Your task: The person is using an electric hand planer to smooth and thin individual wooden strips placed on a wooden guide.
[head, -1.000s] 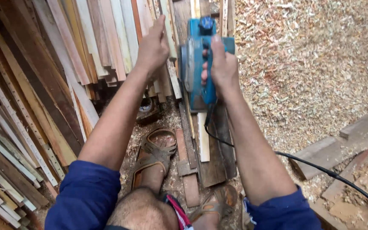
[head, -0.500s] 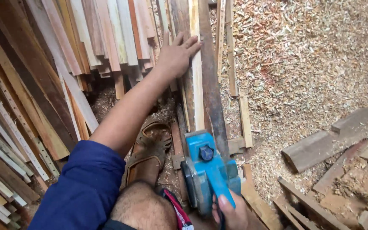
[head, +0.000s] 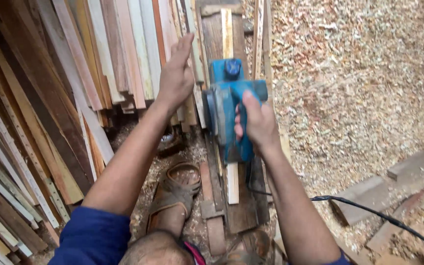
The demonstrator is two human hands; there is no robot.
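Two hands share the work over a narrow pale wooden strip (head: 230, 169) that lies lengthwise on a dark plank (head: 244, 211) set low near the floor. The right hand (head: 257, 122) has its grip wrapped around the handle of a blue electric planer (head: 231, 105), fingers curled over the top and pressed firmly on it, with the tool's sole sitting on the strip. A black power cord (head: 369, 211) runs off to the right across the shavings (head: 359, 73) that cover the floor. The left hand (head: 175, 76) is spread, fingers extended and resting against the ends of the stacked boards (head: 123, 54) just left of the planer; it clasps nothing. A sandalled foot (head: 175, 194) stands beside the plank, close to the near end of the strip.

To plane well here, in my judgement, the sole should stay flat along the strip, with pressure even so the tool does not rock off the narrow edge. The strip looks thin, so any sideways drift could tip the planer onto the plank. Keeping the cord behind the tool and the free hand clear of the cutter's path seems wise, as does a steady, straight push.
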